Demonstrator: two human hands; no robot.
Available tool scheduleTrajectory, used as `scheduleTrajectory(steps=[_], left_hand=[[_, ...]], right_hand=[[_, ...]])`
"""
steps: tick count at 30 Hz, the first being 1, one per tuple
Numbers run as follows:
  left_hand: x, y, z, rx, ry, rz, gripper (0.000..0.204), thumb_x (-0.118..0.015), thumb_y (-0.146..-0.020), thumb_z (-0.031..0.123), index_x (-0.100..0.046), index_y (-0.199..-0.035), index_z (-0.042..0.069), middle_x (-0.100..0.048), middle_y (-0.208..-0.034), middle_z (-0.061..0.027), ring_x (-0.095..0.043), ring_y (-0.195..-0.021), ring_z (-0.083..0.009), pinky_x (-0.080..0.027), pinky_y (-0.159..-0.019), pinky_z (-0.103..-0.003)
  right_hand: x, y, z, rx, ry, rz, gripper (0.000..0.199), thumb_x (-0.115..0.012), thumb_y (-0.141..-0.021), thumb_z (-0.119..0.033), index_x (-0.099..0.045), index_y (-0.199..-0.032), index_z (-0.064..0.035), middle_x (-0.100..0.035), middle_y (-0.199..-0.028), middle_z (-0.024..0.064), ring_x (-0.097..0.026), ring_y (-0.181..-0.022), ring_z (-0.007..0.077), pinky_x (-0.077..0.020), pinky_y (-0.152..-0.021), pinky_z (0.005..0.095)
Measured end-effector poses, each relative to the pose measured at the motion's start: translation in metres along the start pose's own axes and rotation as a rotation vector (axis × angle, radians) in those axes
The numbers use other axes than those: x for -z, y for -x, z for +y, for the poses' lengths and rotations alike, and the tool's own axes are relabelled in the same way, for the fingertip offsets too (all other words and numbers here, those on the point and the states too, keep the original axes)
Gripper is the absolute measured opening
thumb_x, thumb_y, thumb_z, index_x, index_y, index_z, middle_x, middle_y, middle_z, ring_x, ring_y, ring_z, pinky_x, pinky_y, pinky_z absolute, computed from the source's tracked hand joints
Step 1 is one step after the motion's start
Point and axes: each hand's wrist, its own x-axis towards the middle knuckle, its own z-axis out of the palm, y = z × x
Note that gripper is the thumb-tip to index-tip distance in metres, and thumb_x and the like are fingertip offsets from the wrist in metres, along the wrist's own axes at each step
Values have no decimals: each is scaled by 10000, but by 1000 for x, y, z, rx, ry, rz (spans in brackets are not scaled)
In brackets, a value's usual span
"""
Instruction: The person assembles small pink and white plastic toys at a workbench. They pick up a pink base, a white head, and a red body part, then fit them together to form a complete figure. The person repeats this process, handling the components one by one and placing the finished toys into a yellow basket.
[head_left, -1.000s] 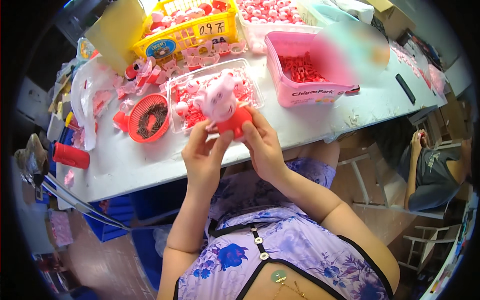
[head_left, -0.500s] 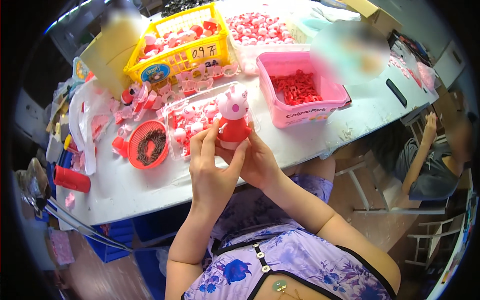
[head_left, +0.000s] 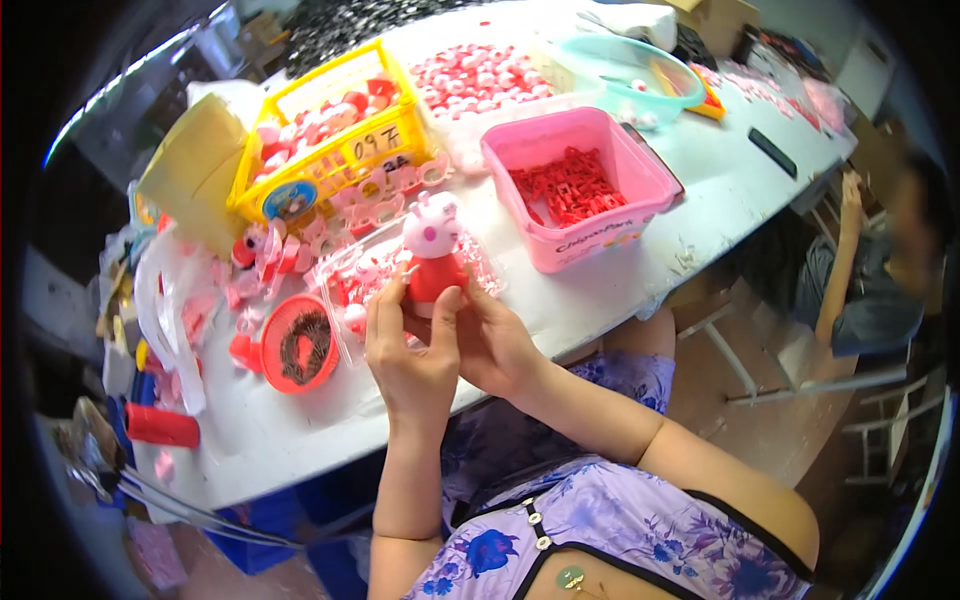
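Cluttered workshop, w/ co-worker [head_left: 870, 300] seated off to R and white worktop [head_left: 710, 200] across the middle. Along far side: yellow basket [head_left: 330, 170] of red/pink toy pcs [head_left: 310, 130], red-and-white balls [head_left: 485, 75] beyond, aqua bowl [head_left: 600, 65], dark flat slab [head_left: 772, 152] farther R. Nearer: pink tub [head_left: 525, 235] w/ small red pcs [head_left: 575, 185], clear tray [head_left: 329, 294] of mixed pink/red parts [head_left: 365, 272] and, just L of tray, red round basket [head_left: 270, 355] of thin dark pcs [head_left: 322, 335] — screws, prob. Red cylinder [head_left: 162, 425] lying at far L.

Held up in front of or above tray, can't tell how high: pink-and-red toy figure [head_left: 435, 275], roughly upright, head uppermost. L grip [head_left: 415, 365] pinching lower body, w/ thumb on near side. R grip [head_left: 500, 345] wrapped round opp. side, low down; partly hidden where touching, so can't tell how firmly.

Risks, as judged: could slip or twist out if squeezed unevenly, b/c of smooth-looking, rounded body and hold only near bottom. If dropped, could land among like-coloured parts — hard to spot. Could upset round basket too if knocked on a leftward reach, scattering contents.
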Motion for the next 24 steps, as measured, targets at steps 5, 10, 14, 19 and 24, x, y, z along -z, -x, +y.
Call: scheduleTrajectory(steps=[5,10,14,19,24], left_hand=[[6,-2,-8,170,136,-110,371,-691,-856,175,-581,-1141,-37,-629,-925,-88,-564,-815,-142,-459,-744,-278],[18,-11,-13,240,372,-258,417,-674,-850,131,-530,-1202,-40,-639,-905,-77,-581,-745,-133,-471,-698,-269],[7,-30,-29,524,737,-375,332,-671,-852,211,-601,-1088,-11,-607,-794,-25,-526,-643,-68,-416,-602,-201],[3,-121,-70,602,1058,-316,247,-602,-903,252,-594,-1073,72,-641,-907,-13,-594,-720,-88,-455,-603,-215],[16,-227,-116,557,1198,-46,480,-646,-883,237,-478,-1240,-36,-551,-1188,-167,-589,-1024,-248,-499,-906,-324]], right_hand=[[0,-10,1,73,52,10,428,-386,-1003,-385,-456,-1290,-75,-581,-1200,71,-572,-1077,180,-445,-952,334],[-17,-6,-4,24,240,169,442,-513,-967,-345,-386,-1350,-165,-518,-1236,9,-539,-1090,118,-453,-915,310],[-6,-3,-19,0,332,137,593,-511,-968,-299,-225,-1459,-128,-458,-1321,92,-509,-1157,187,-434,-968,345],[-17,9,-24,7,434,66,665,-456,-979,-206,-54,-1501,-115,-177,-1490,221,-414,-1278,275,-383,-1045,381],[-22,38,-28,-95,582,28,578,-431,-986,-202,-168,-1481,-59,-291,-1467,172,-419,-1279,259,-373,-1046,379]])
